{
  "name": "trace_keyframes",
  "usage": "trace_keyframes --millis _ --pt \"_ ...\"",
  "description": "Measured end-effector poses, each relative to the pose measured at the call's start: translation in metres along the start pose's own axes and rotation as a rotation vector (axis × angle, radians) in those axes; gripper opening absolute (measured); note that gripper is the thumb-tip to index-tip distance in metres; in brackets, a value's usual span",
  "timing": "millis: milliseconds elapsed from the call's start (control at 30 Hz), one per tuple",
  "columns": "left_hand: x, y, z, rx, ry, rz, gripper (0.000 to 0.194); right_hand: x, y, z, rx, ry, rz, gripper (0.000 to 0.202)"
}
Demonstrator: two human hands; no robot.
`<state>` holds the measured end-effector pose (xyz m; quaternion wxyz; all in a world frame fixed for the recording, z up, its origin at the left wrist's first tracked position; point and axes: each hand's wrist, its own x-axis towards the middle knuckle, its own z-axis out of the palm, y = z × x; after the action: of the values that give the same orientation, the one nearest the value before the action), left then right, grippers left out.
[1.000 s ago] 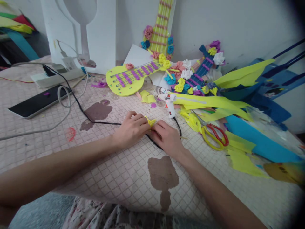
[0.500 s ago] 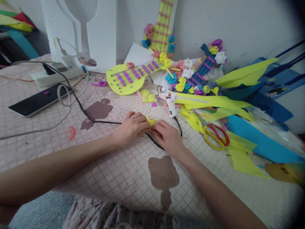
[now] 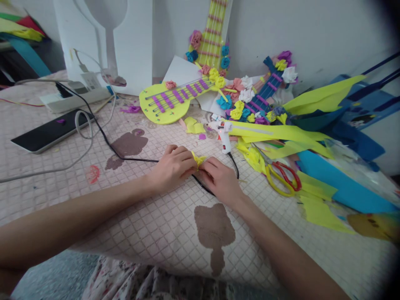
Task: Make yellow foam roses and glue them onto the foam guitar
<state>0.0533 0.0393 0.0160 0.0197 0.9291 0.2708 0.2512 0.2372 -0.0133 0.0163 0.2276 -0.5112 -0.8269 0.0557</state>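
Observation:
Between my two hands is a small yellow crepe paper flower (image 3: 199,159), partly covered by fingers. My left hand (image 3: 175,168) pinches it from the left, its fingers bent. From the right, my right hand (image 3: 221,180) has its fingertips closed on the same paper. A black cord (image 3: 137,160) runs beneath both hands. Just beyond them a white glue gun (image 3: 224,139) lies on the table, a small red light showing on it. Scissors with red and yellow handles (image 3: 283,179) rest to the right.
A yellow paper guitar (image 3: 165,104) lies at the back, near a blue guitar with paper flowers (image 3: 264,98). Yellow and blue paper sheets (image 3: 340,179) spread over the right side. At the left are a black, flat device (image 3: 50,131) and a white power strip (image 3: 75,100).
Almost nothing differs. The fingers have shifted very slightly around the yellow paper flower, which stays between both hands.

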Motion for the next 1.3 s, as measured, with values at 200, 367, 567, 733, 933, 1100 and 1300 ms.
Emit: trace_keyframes --millis 200,367,567,733,933,1100,1300 --pt "-0.0001 -0.0007 -0.0003 0.04 0.001 0.022 0.01 0.0 0.0001 0.0001 -0.01 -0.003 0.003 0.016" --pt "-0.0002 0.0006 -0.0005 0.062 0.007 0.031 0.012 0.0 -0.0001 0.0006 -0.009 0.002 0.002 0.016" --pt "0.0001 0.0029 -0.0017 0.059 -0.007 0.027 0.013 -0.0002 -0.0003 0.0009 -0.018 0.004 0.005 0.014" --pt "-0.001 0.0013 -0.0013 0.017 -0.015 0.002 0.011 -0.0002 -0.0007 -0.0011 -0.003 0.026 0.015 0.009" --pt "-0.001 0.0003 -0.0012 -0.034 -0.022 -0.012 0.009 -0.0002 -0.0007 0.0007 -0.067 0.045 -0.01 0.009" --pt "-0.0006 0.0024 -0.0025 -0.038 -0.025 -0.031 0.008 0.0001 0.0003 0.0029 -0.118 0.048 -0.019 0.012" --pt "-0.0005 0.0039 -0.0034 -0.033 -0.024 -0.042 0.009 0.0002 0.0001 0.003 -0.143 0.037 -0.038 0.016"
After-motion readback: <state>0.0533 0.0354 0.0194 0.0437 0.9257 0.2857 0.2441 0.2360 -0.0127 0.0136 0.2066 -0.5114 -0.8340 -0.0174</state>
